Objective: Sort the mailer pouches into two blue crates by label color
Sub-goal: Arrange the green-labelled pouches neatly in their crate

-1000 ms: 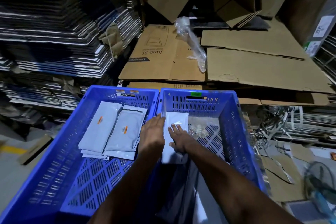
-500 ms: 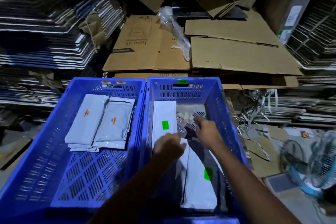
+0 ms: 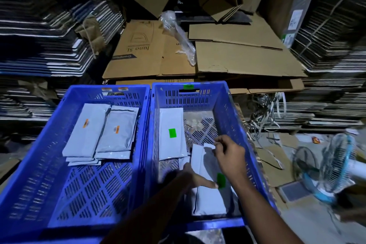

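Two blue crates stand side by side. The left crate (image 3: pixel 49 144) holds a stack of grey mailer pouches with orange labels (image 3: pixel 99 134). In the right crate (image 3: pixel 237 125) a white pouch with a green label (image 3: pixel 172 125) lies flat at the far left. Nearer me lies a second green-label pouch (image 3: pixel 208 198). My left hand (image 3: pixel 198 180) rests on it with fingers stretched flat, fingertips by the green label. My right hand (image 3: pixel 229 152) pinches that pouch's far top corner.
Flattened cardboard sheets (image 3: pixel 237 59) and boxes pile up behind the crates, with stacked board on both sides. A crumpled clear plastic wrap (image 3: pixel 178 35) lies on the cardboard. A blue fan (image 3: pixel 332 166) lies on the floor to the right among loose straps.
Both hands drew back from the far pouch to the nearer green-label pouch. The left hand opened flat on it; the right hand moved onto its far corner. The camera tilted slightly.
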Available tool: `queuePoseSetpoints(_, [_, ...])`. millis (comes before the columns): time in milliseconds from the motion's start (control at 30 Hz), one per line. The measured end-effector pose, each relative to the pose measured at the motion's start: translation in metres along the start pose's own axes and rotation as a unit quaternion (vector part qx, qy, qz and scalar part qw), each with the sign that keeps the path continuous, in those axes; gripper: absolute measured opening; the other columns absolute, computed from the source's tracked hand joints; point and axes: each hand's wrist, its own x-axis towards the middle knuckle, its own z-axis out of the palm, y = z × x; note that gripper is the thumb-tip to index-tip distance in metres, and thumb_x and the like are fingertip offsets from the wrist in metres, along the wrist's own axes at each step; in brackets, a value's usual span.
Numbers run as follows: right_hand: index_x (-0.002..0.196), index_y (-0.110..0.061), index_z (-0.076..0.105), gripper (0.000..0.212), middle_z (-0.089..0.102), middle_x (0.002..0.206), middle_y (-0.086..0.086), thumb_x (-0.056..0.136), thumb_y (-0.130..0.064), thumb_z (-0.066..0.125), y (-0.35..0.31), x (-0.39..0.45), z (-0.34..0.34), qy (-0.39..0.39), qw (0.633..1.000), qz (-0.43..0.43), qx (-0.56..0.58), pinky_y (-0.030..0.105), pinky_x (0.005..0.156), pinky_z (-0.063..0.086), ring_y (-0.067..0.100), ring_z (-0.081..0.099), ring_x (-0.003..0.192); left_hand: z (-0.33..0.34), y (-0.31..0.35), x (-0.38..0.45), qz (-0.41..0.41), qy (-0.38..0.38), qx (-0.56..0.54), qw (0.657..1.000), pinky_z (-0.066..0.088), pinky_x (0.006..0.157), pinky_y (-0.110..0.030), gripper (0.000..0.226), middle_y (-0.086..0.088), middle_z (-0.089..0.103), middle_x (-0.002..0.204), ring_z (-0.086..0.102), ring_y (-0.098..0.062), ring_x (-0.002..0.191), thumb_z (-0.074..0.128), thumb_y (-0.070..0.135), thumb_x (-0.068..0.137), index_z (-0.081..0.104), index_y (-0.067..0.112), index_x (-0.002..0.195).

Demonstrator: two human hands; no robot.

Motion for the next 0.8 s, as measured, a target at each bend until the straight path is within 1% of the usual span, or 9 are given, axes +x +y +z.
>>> queuePoseSetpoints(133, [0.093,-0.012,0.073,0.017,0.073,0.077,-0.004,0.089,-0.001,0.06,-0.007,-0.003,-0.001,0.042,0.999,-0.001,0.018,0.007,0.063,0.047,-0.006,0.06,0.06,-0.001,-0.001,0.004,0.012,-0.006,0.069,0.997,0.048,0.095,-0.03,0.128,0.002,0.049,0.136,0.047,-0.018,0.121,0.092,0.06,0.035,0.035,0.022,0.142])
queuePoseSetpoints(200, [0.093,-0.014,0.072,0.018,0.072,0.075,-0.004,0.089,-0.003,0.06,-0.005,-0.002,0.0,0.057,0.998,0.003,0.034,0.02,0.068,0.055,0.001,0.064,0.063,-0.001,-0.002,0.003,0.02,0.006,0.1,0.995,0.043,0.093,-0.026,0.112,0.004,0.05,0.125,0.044,-0.018,0.118,0.091,0.059,0.047,0.039,0.02,0.137])
queuePoseSetpoints(267, [0.093,-0.02,0.07,0.017,0.073,0.078,-0.004,0.089,-0.01,0.057,-0.003,-0.002,0.002,0.059,0.997,0.008,0.052,0.035,0.068,0.059,0.014,0.071,0.067,0.003,-0.003,-0.001,0.021,0.108,0.218,0.97,0.039,0.098,-0.037,0.123,-0.009,0.041,0.132,0.038,-0.028,0.125,0.084,0.073,0.039,0.035,0.02,0.139])
queuePoseSetpoints(367, [0.093,-0.023,0.068,0.016,0.072,0.078,-0.006,0.09,-0.018,0.053,0.0,-0.003,0.001,0.068,0.995,0.009,0.069,0.038,0.065,0.06,0.014,0.071,0.065,0.02,-0.009,0.007,0.134,0.255,0.263,0.921,0.043,0.09,-0.039,0.116,-0.008,0.042,0.122,0.046,-0.029,0.111,0.08,0.076,0.032,0.042,0.017,0.125])
queuePoseSetpoints(433, [0.093,-0.022,0.069,0.016,0.072,0.076,-0.006,0.091,-0.014,0.055,0.001,-0.001,-0.001,0.077,0.994,0.012,0.071,0.037,0.065,0.06,0.013,0.071,0.064,0.027,-0.007,0.008,0.16,0.203,0.222,0.94,0.044,0.089,-0.035,0.109,-0.01,0.05,0.121,0.054,-0.029,0.113,0.083,0.071,0.044,0.043,0.008,0.123])
queuePoseSetpoints(500, [0.093,-0.019,0.07,0.017,0.071,0.075,-0.005,0.092,-0.009,0.056,0.001,-0.001,-0.002,0.081,0.994,0.014,0.072,0.035,0.064,0.06,0.011,0.071,0.064,0.032,-0.002,0.013,0.122,0.139,0.176,0.967,0.045,0.092,-0.031,0.106,-0.011,0.053,0.126,0.055,-0.027,0.119,0.087,0.061,0.052,0.04,0.003,0.127])
queuePoseSetpoints(667, [0.096,-0.015,0.071,0.02,0.072,0.079,-0.004,0.093,-0.004,0.055,-0.001,-0.003,-0.007,0.116,0.99,0.005,0.086,0.028,0.062,0.06,0.006,0.069,0.065,0.038,0.008,0.017,0.099,0.079,0.134,0.983,0.049,0.096,-0.031,0.092,-0.009,0.056,0.131,0.056,-0.024,0.121,0.09,0.047,0.057,0.049,0.006,0.129])
queuePoseSetpoints(733, [0.097,-0.015,0.07,0.02,0.072,0.082,-0.004,0.091,-0.002,0.056,0.001,-0.004,-0.008,0.136,0.986,-0.001,0.095,0.018,0.066,0.056,-0.003,0.067,0.07,0.038,0.005,0.019,0.113,0.072,0.058,0.989,0.052,0.092,-0.034,0.08,-0.01,0.065,0.121,0.061,-0.025,0.111,0.088,0.044,0.05,0.059,0.009,0.117])
queuePoseSetpoints(800, [0.1,-0.014,0.068,0.019,0.072,0.089,-0.002,0.09,-0.002,0.057,0.001,-0.004,-0.01,0.143,0.985,-0.004,0.097,0.009,0.07,0.049,-0.005,0.065,0.078,0.033,-0.001,0.03,0.175,0.045,-0.102,0.978,0.052,0.095,-0.043,0.071,-0.008,0.072,0.113,0.066,-0.028,0.106,0.085,0.039,0.049,0.066,0.012,0.113])
